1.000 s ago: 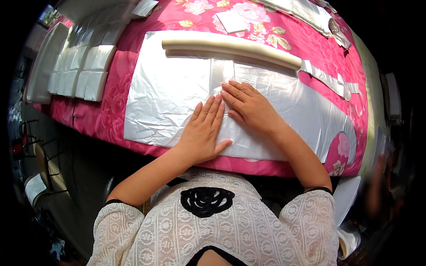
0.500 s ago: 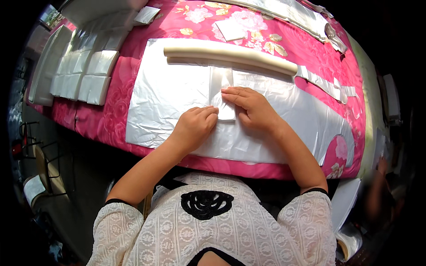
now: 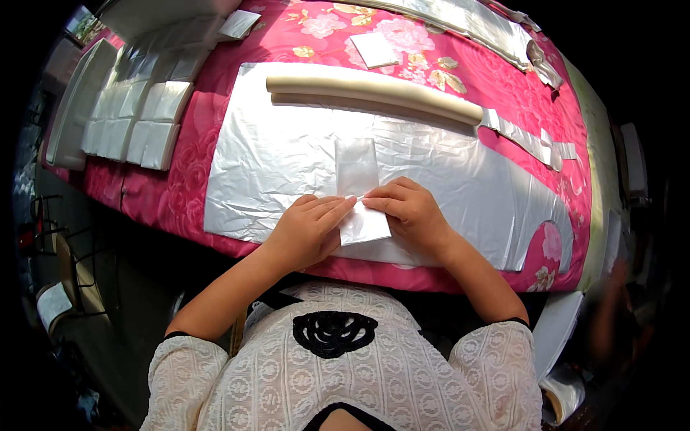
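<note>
A folded white plastic bag (image 3: 364, 228) lies over a wide, flat stack of silvery-white plastic bags (image 3: 280, 172). Its thinner end stretches away from me, and its thicker folded end is close to the near edge of the stack. My left hand (image 3: 305, 228) pinches the bag's left edge at the fold between thumb and fingers. From the other side, my right hand (image 3: 415, 219) grips the same fold, fingertips almost meeting those of the left. A cream-coloured rod (image 3: 374, 93) rests across the far side of the stack.
Rows of small folded white packets (image 3: 154, 144) stand at the left beside a clear plastic bin (image 3: 68, 122). A single folded packet (image 3: 374, 50) lies beyond the rod on the pink flowered cloth (image 3: 183, 179). More white plastic sheeting (image 3: 489, 32) lies at the far right.
Both hands have moved toward me and pinch the fold. The folded end of the bag has come nearer, and its far part now lies uncovered behind my fingers.
</note>
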`<state>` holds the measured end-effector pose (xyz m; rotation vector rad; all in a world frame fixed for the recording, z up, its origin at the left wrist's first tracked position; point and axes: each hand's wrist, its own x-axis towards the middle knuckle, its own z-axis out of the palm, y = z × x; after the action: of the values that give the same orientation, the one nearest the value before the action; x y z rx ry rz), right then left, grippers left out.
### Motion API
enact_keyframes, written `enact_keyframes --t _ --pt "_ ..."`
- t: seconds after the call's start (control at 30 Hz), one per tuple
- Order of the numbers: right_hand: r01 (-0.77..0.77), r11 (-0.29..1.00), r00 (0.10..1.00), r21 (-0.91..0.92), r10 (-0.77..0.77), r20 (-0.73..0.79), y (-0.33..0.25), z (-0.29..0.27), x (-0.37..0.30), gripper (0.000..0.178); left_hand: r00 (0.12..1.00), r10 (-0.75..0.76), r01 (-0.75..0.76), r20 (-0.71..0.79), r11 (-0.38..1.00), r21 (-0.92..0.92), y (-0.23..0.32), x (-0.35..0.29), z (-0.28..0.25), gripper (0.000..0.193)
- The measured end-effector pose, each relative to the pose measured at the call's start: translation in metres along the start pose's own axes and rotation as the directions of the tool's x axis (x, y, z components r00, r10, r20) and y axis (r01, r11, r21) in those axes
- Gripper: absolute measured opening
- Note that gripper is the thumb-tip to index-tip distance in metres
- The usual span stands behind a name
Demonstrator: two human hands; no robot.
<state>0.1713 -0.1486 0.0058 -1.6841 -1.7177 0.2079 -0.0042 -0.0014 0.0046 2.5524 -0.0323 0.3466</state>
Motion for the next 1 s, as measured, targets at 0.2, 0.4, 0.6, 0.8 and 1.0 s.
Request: enact_keyframes --t 0.2,0.4,0.6,0.8,1.0 --pt "-0.599 0.758 0.798 0.258 0.593 0.109 -0.004 -0.005 0.025 0.022 0.860 -0.506 0.428 -0.068 0.787 -0.445 -0.007 0.020 0.009 0.057" --pt "-0.832 0.514 0.554 0.211 0.740 0.382 0.014 -0.014 0.053 0.027 0.703 -0.710 0.635 0.043 0.598 -0.489 -0.012 0.050 -0.009 0.065" --pt "-0.863 0.442 0.505 0.245 0.750 0.427 0.025 -0.009 0.054 0.030 0.861 -0.442 0.383 -0.252 0.889 -0.251 -0.010 0.044 -0.008 0.055" --pt "-0.859 0.464 0.511 0.219 0.738 0.441 0.027 -0.009 0.057 0.030 0.992 -0.006 0.027 -0.126 0.986 0.166 -0.006 0.050 0.016 0.062" --pt "-0.845 0.501 0.531 0.187 0.749 0.396 0.024 -0.009 0.055 0.029 0.987 -0.161 0.157 -0.013 0.941 0.300 -0.012 0.054 0.034 0.101"
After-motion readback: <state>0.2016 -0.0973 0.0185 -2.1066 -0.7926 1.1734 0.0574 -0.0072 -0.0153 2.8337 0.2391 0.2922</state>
